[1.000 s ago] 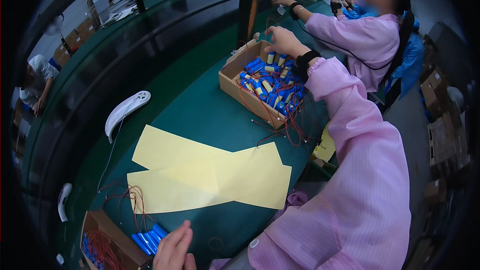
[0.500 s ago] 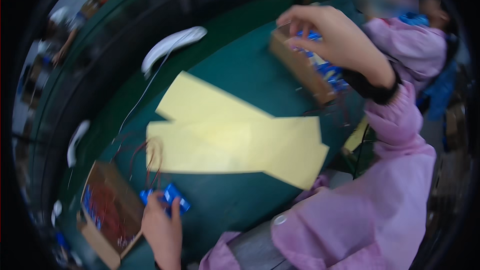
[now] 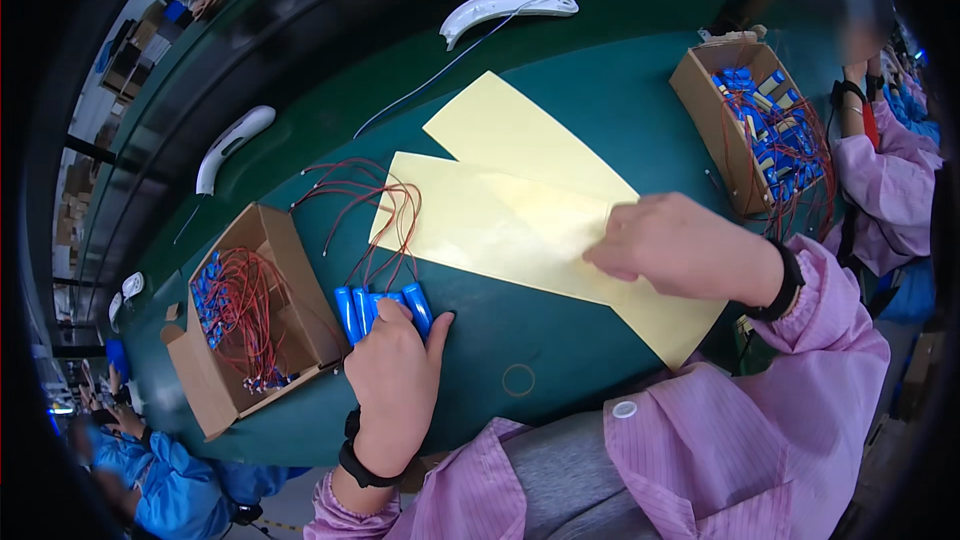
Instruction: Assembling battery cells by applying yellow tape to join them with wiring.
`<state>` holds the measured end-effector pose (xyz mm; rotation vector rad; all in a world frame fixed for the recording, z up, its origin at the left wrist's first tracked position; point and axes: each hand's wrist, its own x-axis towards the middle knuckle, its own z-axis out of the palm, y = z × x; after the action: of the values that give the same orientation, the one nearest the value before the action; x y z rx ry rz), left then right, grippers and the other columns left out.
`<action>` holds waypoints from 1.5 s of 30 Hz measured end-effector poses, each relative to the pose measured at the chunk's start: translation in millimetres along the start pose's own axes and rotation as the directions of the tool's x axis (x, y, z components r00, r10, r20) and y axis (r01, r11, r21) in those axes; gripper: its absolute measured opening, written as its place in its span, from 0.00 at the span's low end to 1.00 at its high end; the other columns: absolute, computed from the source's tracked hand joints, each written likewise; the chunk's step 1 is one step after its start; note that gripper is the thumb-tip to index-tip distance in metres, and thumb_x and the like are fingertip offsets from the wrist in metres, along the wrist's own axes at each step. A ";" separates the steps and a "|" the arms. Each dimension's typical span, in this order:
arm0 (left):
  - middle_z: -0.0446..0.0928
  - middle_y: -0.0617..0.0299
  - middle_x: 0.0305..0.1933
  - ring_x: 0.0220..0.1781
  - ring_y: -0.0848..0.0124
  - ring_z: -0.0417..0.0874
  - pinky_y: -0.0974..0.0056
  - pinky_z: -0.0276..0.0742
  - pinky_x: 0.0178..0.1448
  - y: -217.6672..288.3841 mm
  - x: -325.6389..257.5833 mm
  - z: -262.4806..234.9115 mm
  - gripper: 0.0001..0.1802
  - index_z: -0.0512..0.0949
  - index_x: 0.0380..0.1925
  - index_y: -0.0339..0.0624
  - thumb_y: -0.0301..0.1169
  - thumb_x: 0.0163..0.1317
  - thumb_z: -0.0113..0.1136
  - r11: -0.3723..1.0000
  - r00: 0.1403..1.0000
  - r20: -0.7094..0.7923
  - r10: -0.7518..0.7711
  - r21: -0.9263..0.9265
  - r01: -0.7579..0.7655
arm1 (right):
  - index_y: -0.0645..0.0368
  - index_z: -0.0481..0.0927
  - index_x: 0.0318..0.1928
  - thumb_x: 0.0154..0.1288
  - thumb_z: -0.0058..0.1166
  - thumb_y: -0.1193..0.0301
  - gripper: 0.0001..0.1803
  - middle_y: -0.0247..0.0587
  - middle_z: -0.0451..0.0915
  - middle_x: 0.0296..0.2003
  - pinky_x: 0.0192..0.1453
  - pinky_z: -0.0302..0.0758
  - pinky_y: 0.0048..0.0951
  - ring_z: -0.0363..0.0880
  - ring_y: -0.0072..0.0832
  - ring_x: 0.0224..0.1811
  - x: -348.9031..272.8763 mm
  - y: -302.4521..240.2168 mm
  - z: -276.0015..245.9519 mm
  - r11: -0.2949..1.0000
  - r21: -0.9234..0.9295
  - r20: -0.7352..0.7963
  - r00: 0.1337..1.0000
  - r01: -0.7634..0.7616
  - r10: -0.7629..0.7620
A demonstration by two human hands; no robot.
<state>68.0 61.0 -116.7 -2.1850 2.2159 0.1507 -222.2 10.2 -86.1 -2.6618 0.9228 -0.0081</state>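
Note:
Several blue cylindrical batteries [image 3: 380, 310] lie side by side on the green table, their red wires [image 3: 385, 210] running up onto a yellow sheet. My left hand [image 3: 392, 380] rests at their near ends, fingers bent over the cells and thumb along the right side. Two flat yellow sheets [image 3: 480, 210] overlap crosswise in the middle. Over the right part of the upper sheet is my right hand [image 3: 680, 245], fingertips pinched together and pointing left. What its fingers hold, if anything, is hidden.
An open cardboard box [image 3: 325, 340] of wired blue batteries stands at left. Another cardboard box [image 3: 690, 90] with jumbled batteries sits at far right. White curved plastic pieces [image 3: 510, 10] lie beyond the table's far side. Co-workers sit at both sides.
My right hand has come down from the right-hand box to the yellow sheets. My left hand stays at the batteries, which now lie in a neat row. The view has shifted.

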 end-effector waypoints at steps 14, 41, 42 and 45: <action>0.77 0.44 0.20 0.26 0.45 0.80 0.51 0.77 0.35 5.3 13.7 -17.1 0.23 0.76 0.30 0.37 0.49 0.62 0.53 0.933 0.943 0.086 0.322 0.142 -0.331 | 0.62 0.69 0.29 0.55 0.48 0.74 0.05 0.42 0.70 0.27 0.30 0.73 0.34 0.73 0.36 0.32 -22.0 0.1 33.6 0.978 -0.028 -0.229 0.951 0.206 -0.207; 0.72 0.33 0.48 0.46 0.42 0.76 0.49 0.72 0.47 72.0 40.4 -36.7 0.24 0.68 0.57 0.33 0.38 0.73 0.30 0.799 0.689 0.411 0.597 -0.383 -0.464 | 0.56 0.68 0.30 0.55 0.55 0.76 0.08 0.33 0.68 0.27 0.37 0.69 0.30 0.69 0.30 0.34 -67.5 -15.3 -24.2 0.966 0.210 -0.429 0.902 0.150 -0.046; 0.73 0.33 0.48 0.46 0.42 0.76 0.48 0.72 0.47 71.8 41.8 -36.0 0.23 0.67 0.58 0.34 0.37 0.73 0.31 0.793 0.679 0.414 0.606 -0.383 -0.474 | 0.56 0.68 0.29 0.56 0.56 0.76 0.08 0.32 0.70 0.27 0.37 0.69 0.28 0.70 0.28 0.34 -73.7 -18.3 -36.6 0.911 0.391 -0.442 0.895 0.132 0.060; 0.75 0.37 0.46 0.44 0.45 0.78 0.53 0.73 0.48 76.2 51.7 -31.7 0.22 0.69 0.57 0.34 0.36 0.73 0.35 0.757 0.649 0.389 0.654 -0.329 -0.565 | 0.57 0.67 0.26 0.56 0.60 0.77 0.12 0.31 0.74 0.27 0.37 0.69 0.28 0.72 0.27 0.35 -78.2 -15.8 -60.7 0.811 0.530 -0.654 0.728 0.249 0.203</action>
<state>-7.4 7.7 -85.8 -1.1261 2.5626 0.8406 -281.3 50.9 -16.0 -2.0389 0.8718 -1.1820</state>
